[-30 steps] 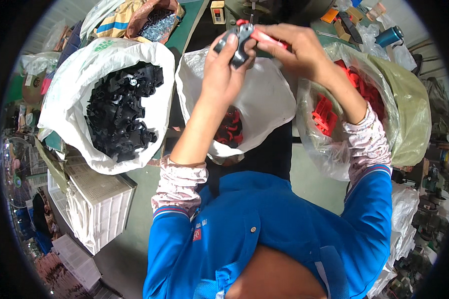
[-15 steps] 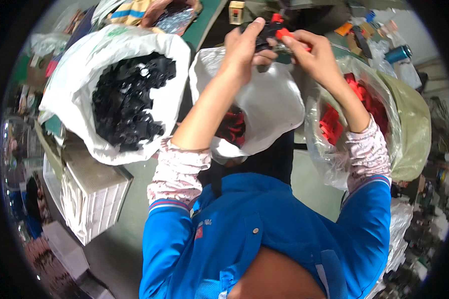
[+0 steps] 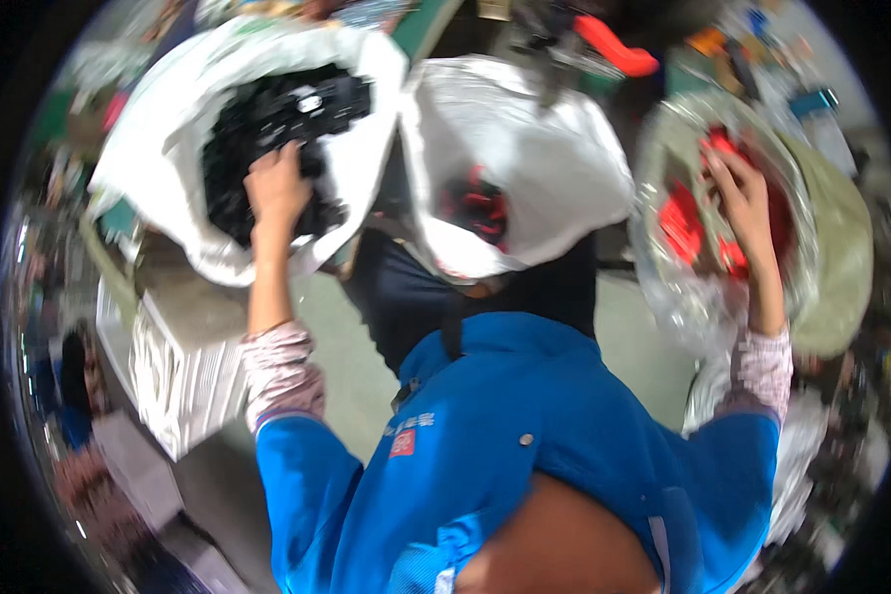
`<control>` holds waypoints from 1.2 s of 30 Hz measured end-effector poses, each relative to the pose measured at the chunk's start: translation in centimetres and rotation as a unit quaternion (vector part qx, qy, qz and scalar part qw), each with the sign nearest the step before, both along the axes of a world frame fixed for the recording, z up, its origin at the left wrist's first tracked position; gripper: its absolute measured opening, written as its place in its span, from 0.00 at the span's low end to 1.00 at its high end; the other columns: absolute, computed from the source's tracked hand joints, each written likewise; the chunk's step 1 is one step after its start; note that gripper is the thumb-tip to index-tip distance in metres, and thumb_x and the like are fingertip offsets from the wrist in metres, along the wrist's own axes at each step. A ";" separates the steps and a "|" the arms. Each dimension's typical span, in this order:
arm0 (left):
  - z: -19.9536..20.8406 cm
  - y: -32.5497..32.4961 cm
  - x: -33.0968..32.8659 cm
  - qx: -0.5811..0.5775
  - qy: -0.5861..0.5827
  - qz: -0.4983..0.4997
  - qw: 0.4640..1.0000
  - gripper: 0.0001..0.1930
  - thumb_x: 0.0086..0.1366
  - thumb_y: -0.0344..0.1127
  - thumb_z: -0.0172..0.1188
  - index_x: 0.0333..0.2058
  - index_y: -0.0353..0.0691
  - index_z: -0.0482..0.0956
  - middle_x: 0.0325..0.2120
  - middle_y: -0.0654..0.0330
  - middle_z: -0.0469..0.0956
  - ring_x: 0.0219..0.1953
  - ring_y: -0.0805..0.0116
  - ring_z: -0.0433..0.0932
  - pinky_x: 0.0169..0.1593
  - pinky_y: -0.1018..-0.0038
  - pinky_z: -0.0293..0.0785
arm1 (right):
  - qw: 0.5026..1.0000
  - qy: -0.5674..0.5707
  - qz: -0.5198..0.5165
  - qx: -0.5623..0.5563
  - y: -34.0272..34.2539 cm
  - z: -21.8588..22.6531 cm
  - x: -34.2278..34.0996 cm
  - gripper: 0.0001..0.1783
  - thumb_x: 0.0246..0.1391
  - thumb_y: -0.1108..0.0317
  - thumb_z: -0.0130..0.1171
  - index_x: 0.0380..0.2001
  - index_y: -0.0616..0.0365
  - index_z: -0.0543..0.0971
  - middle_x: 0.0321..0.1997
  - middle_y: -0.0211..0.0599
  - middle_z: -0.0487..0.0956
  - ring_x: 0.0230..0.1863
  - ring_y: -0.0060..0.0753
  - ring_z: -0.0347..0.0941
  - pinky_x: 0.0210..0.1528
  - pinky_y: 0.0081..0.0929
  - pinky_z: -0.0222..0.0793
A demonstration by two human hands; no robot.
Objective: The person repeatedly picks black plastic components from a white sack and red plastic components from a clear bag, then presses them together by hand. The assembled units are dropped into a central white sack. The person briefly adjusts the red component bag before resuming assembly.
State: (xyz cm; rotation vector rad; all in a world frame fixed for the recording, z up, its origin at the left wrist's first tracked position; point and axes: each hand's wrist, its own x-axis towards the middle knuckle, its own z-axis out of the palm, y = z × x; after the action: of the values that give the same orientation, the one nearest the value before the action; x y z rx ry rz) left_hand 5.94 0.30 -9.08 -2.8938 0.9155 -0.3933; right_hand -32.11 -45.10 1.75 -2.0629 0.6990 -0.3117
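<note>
We see the left hand [image 3: 277, 188] down among the black plastic parts [image 3: 287, 119], fingers curled over the heap; motion blur keeps us from telling whether it has hold of one. The black parts are angular, glossy and jumbled, and they fill the white bag on the left [image 3: 168, 188], whose mouth is folded wide open. The right hand [image 3: 742, 208] is inside the clear plastic bag [image 3: 683, 297] on the right, fingers spread and pointing down into the red parts [image 3: 678, 223]; we cannot tell whether it grips anything, as the crinkled film and blur hide the fingertips. The red parts show only as bright smeared patches through the plastic. Behind that bag an olive-green sack [image 3: 837, 257] is partly covered. Between the two hands sits a middle white bag [image 3: 525, 168], holding a few mixed red and black pieces [image 3: 475, 208] deep in its shadow. A white ribbed crate [image 3: 183, 381] stands below the left bag, cut off by the dark rim.
</note>
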 end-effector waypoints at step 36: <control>5.6 -24.5 -16.9 -0.668 0.659 -0.109 0.329 0.12 0.67 0.34 0.56 0.44 0.33 0.73 0.37 0.56 0.79 0.38 0.67 0.80 0.41 0.72 0.76 | 0.957 -0.208 0.138 -0.148 6.2 -2.8 11.6 0.09 0.49 0.74 0.62 0.36 0.54 0.82 0.31 0.36 0.80 0.30 0.31 0.75 0.33 0.26 0.70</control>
State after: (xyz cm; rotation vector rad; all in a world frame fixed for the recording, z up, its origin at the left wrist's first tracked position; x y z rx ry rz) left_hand -10.93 -24.22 -3.49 -3.5447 1.2904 3.4242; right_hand -20.53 -38.87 -1.02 -2.2387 0.1095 -0.6973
